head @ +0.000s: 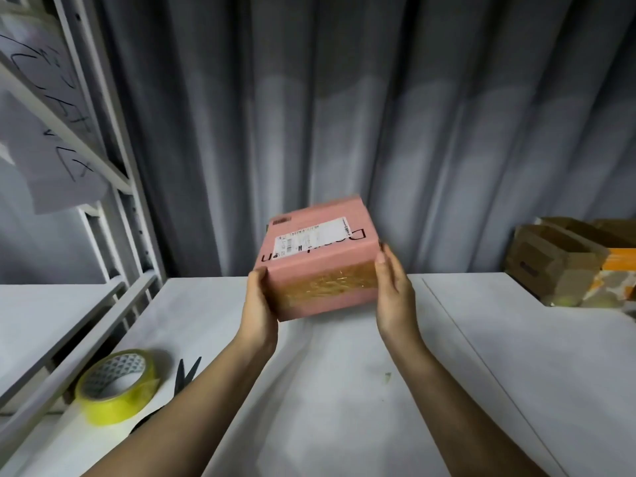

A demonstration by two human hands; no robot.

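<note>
A grey corrugated wall (378,98) fills the upper frame behind a white counter (481,373) that spans the lower half. A pale metal shelf rack (113,235) runs down the left edge, with handwritten paper sheets (51,149) hanging from it at the upper left. At the right edge, open brown cardboard cartons (550,263) stand on the counter, flaps up; their insides cannot be seen. In the middle of the frame is the pink box (335,261), closed and tilted, with a white label (309,237) on top and a brownish tape strip (330,284) across its near face. Whether its underside touches the counter cannot be told. The left hand (260,304) grips the box's left edge, thumb on top. The right hand (392,290) presses flat against the right side, fingers straight. Nothing lies between the box and the cartons. At the lower left, a yellow tape roll (117,387) lies just beside black scissors (186,373), partly hidden by the left forearm.
</note>
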